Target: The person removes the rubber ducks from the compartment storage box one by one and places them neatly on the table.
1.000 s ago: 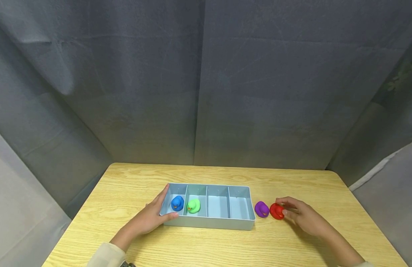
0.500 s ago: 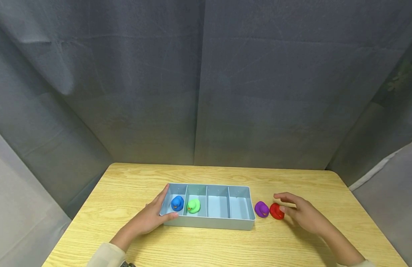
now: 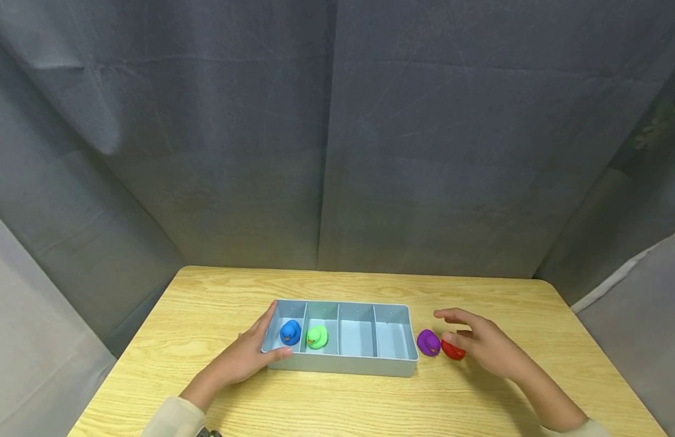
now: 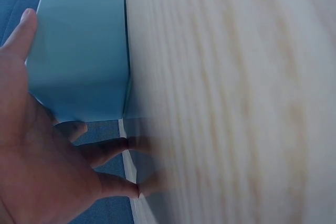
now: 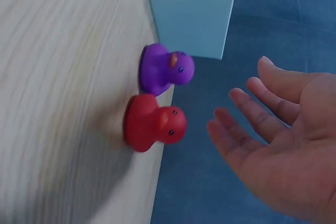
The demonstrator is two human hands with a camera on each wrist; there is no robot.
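Observation:
A pale blue divided box [image 3: 343,364] lies lengthwise on the table. My left hand [image 3: 247,357] holds its left end, thumb over the front rim and forefinger at the back corner; in the left wrist view, other fingertips of that left hand [image 4: 47,166] touch the tabletop. A blue rubber duck [image 3: 291,332] sits in the leftmost compartment, a green rubber duck [image 3: 317,337] in the one beside it. Right of the box stand a purple rubber duck [image 5: 160,69] and a red rubber duck [image 5: 149,124], side by side. Above the red one hovers my right hand [image 3: 485,346], fingers spread, apart from both ducks.
The two compartments on the right of the box show bare floors [image 3: 393,341]. Wood-grain tabletop [image 3: 337,406] extends around the box. Grey cloth [image 3: 425,152] hangs behind the table and along its sides.
My right hand has lifted away from the red duck and shifted left over it, towards the purple duck. The left hand, the box and the ducks have stayed put.

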